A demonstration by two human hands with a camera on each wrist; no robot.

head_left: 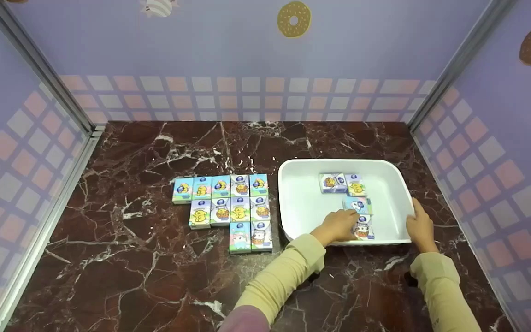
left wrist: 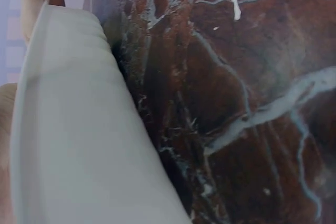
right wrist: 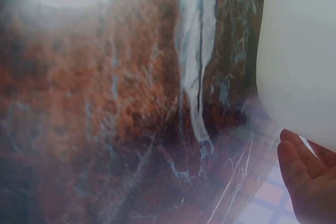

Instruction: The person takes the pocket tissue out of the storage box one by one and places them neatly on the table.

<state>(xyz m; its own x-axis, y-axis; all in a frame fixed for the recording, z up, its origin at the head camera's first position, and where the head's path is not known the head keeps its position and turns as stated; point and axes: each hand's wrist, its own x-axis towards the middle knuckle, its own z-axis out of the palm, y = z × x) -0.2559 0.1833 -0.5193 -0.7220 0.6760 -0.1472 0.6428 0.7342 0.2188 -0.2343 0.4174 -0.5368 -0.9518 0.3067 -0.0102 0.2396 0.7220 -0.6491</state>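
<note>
A white plastic tray point(head_left: 293, 203) stands on the right of the marble table. My right hand point(head_left: 420, 228) grips its right rim; in the right wrist view, fingertips point(right wrist: 289, 150) touch the outer wall. Reaching over the near rim, my left hand point(head_left: 337, 226) holds a cartoon-printed tissue pack point(head_left: 364, 227) lying in the tray; part of that pack is hidden by the fingers. Just beyond it lies a light-blue pack point(head_left: 357, 205). Farther back are a purple-topped pack point(head_left: 356, 184) and a sideways pack point(head_left: 333, 183). The left wrist view mostly shows the tray's outer wall point(left wrist: 89, 129).
Left of the tray, several similar tissue packs point(head_left: 240, 210) lie side by side in stepped rows on the dark red marble table point(head_left: 132, 267). Purple walls point(head_left: 228, 50) with a checked band enclose the table at the back and both sides.
</note>
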